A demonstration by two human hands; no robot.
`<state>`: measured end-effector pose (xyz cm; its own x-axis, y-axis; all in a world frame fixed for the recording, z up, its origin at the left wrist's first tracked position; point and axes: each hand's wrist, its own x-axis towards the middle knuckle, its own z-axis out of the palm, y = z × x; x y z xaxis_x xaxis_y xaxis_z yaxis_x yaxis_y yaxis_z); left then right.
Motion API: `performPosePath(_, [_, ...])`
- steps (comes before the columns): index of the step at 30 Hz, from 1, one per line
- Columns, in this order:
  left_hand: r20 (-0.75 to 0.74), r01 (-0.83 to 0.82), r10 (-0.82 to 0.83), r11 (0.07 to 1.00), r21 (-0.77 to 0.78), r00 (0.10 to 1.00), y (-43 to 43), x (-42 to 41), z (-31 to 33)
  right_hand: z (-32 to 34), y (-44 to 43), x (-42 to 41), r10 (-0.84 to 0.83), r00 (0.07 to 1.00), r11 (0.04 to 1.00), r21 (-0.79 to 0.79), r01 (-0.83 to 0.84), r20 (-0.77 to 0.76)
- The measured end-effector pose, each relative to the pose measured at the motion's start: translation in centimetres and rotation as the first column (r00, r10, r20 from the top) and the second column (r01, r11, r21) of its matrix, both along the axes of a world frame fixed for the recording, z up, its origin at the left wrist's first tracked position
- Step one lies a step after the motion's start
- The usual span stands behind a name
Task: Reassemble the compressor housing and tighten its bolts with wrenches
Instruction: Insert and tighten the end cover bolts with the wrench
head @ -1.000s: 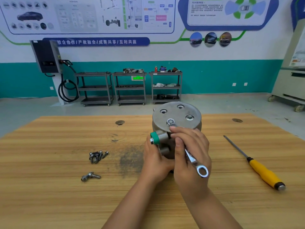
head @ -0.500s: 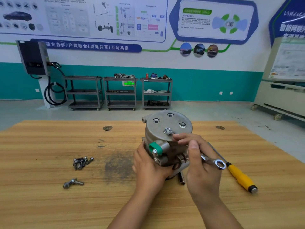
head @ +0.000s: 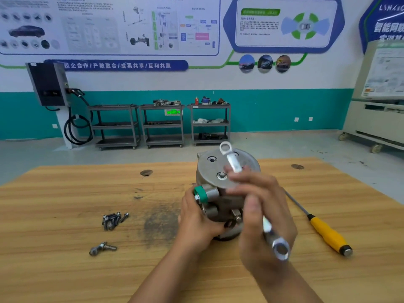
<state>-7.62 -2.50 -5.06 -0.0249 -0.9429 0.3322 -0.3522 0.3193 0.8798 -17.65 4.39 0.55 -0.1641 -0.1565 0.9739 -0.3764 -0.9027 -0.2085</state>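
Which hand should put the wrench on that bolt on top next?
Probably the right hand: it holds the wrench, off the top bolt but close by it. The left hand is busy gripping the side of the compressor housing, steadying it.

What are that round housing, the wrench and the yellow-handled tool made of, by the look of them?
Compressor housing: likely cast aluminium, judging by its dull grey matte surface. Wrench: probably polished steel, bright and reflective, though blurred here. Screwdriver: thin grey metal shaft and a glossy yellow handle that looks like plastic.
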Motion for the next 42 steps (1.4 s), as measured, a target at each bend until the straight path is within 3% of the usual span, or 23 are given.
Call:
performPosePath(4, [-0.038,0.138,-0.135,0.988,0.065,0.99,-1.0,0.8,-0.1,2.6,-2.9,-2.2,-0.074,0.983,0.967,0.254,0.03,0.167])
performPosePath(8, [-0.061,0.16,-0.157,0.986,0.048,0.986,-1.0,1.8,-0.2,2.0,-6.2,-4.8,-0.035,0.966,0.815,0.566,-0.121,0.257])
performPosePath(11, [-0.05,0.089,-0.089,0.996,-0.001,0.995,-0.4,2.5,0.1,0.7,-7.1,-5.3,0.049,0.963,0.699,0.679,-0.223,0.266])
performPosePath(13, [0.007,0.035,-0.035,0.998,-0.048,0.999,0.2,3.2,0.2,-0.4,-7.0,-5.0,0.044,0.95,0.668,0.698,-0.257,0.308])
performPosePath(18, [0.056,0.158,-0.159,0.987,0.024,0.986,2.4,5.5,-0.5,-4.3,-5.8,-3.7,-0.085,0.917,0.726,0.654,-0.211,0.39])
performPosePath(23, [-0.088,0.117,-0.117,0.993,-0.01,0.989,3.9,3.6,0.5,-5.7,-5.9,-3.8,-0.21,0.801,0.736,0.63,-0.248,0.561])
performPosePath(29, [-0.243,0.024,-0.038,0.998,-0.059,0.969,2.0,2.7,1.6,-6.2,-7.4,-5.3,-0.241,0.866,0.696,0.7,-0.161,0.438])
performPosePath(33, [-0.289,0.023,-0.04,0.998,-0.063,0.956,1.4,3.1,1.4,-6.3,-8.5,-5.6,-0.137,0.934,0.591,0.784,-0.189,0.329])
performPosePath(36, [-0.335,0.044,-0.055,0.998,-0.041,0.941,1.3,3.2,1.1,-6.4,-9.0,-4.5,-0.075,0.907,0.561,0.769,-0.305,0.415])
performPosePath(39, [-0.311,0.073,-0.073,0.997,-0.013,0.948,1.2,3.7,0.5,-7.1,-9.4,-4.0,-0.165,0.884,0.607,0.751,-0.259,0.438])
performPosePath(42, [-0.248,0.103,-0.101,0.995,-0.006,0.963,1.2,4.4,0.2,-7.2,-9.5,-3.8,-0.141,0.874,0.593,0.746,-0.302,0.465])
